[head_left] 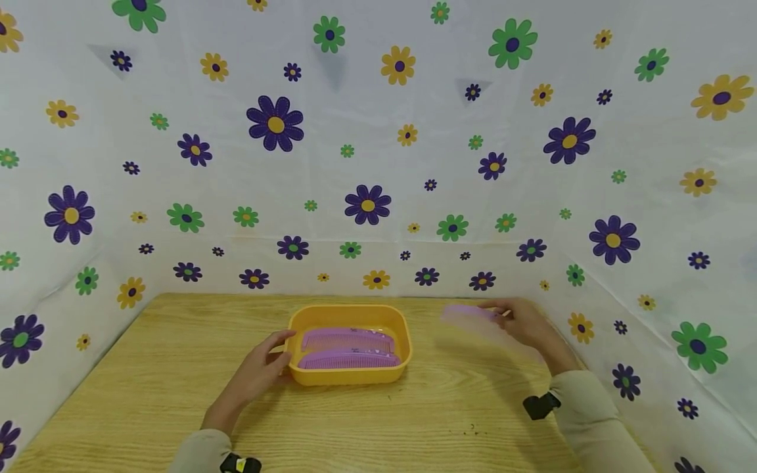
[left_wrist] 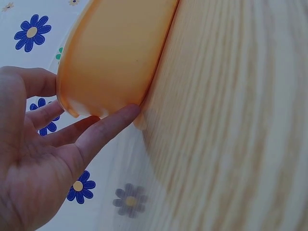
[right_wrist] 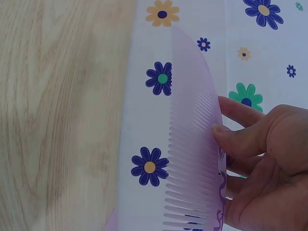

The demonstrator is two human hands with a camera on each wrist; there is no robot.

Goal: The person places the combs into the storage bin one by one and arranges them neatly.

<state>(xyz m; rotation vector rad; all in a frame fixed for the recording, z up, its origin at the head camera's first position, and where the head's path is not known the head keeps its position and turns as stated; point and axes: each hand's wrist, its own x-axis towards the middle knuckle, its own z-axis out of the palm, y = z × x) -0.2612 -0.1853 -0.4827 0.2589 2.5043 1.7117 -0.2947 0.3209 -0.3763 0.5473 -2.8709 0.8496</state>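
Note:
A yellow plastic tray (head_left: pixel 349 376) stands on the table, with two purple combs lying side by side inside: a rear comb (head_left: pixel 349 334) and a front comb (head_left: pixel 349 359). My left hand (head_left: pixel 263 364) holds the tray's left end, fingers at the rim and thumb low on the wall (left_wrist: pixel 120 53). To the right of the tray, my right hand (head_left: pixel 523 322) pinches a pale purple comb (right_wrist: pixel 199 110) by its spine, thumb on one side and fingers behind. The held comb (head_left: pixel 470 311) is blurred in the head view. Its teeth point left in the right wrist view.
The wooden table (head_left: pixel 355 427) meets a white flowered cloth (head_left: pixel 378 177) at the back and sides. Small dark specks (head_left: pixel 471 429) lie at the front right. A purple edge (right_wrist: pixel 111 221) shows low in the right wrist view; its source is unclear.

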